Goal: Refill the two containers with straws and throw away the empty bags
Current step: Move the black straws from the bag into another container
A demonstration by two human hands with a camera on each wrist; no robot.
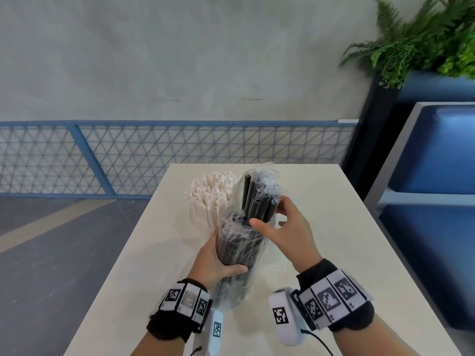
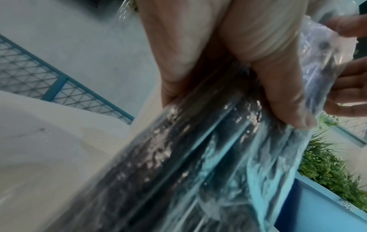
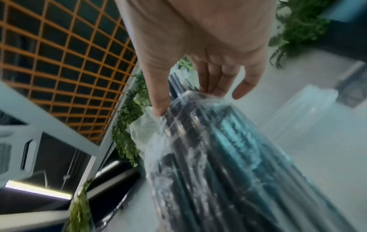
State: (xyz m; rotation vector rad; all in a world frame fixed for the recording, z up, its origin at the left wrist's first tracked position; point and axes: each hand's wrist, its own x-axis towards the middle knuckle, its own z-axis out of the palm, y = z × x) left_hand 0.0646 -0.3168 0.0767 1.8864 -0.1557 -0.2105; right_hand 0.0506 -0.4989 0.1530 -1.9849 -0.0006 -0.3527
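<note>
My left hand [image 1: 218, 255] grips a clear plastic bag of black straws [image 1: 239, 255] around its middle and holds it upright over the white table [image 1: 321, 227]. Several black straws [image 1: 253, 199] stick out of the bag's open top. My right hand [image 1: 276, 218] is at that top, thumb in front and fingers behind, closed around the protruding straws and the plastic. Behind the bag stands a container packed with white straws [image 1: 205, 199]. The left wrist view shows my left hand [image 2: 218, 55] wrapped on the bag [image 2: 198, 157]. In the right wrist view my right hand [image 3: 198, 47] pinches the bag's top [image 3: 198, 109].
A clear container [image 3: 303, 109] stands on the table beyond the bag in the right wrist view. Blue seating [image 1: 437, 176] and a planter of ferns [image 1: 424, 39] lie to the right. A blue mesh railing [image 1: 128, 160] runs behind the table.
</note>
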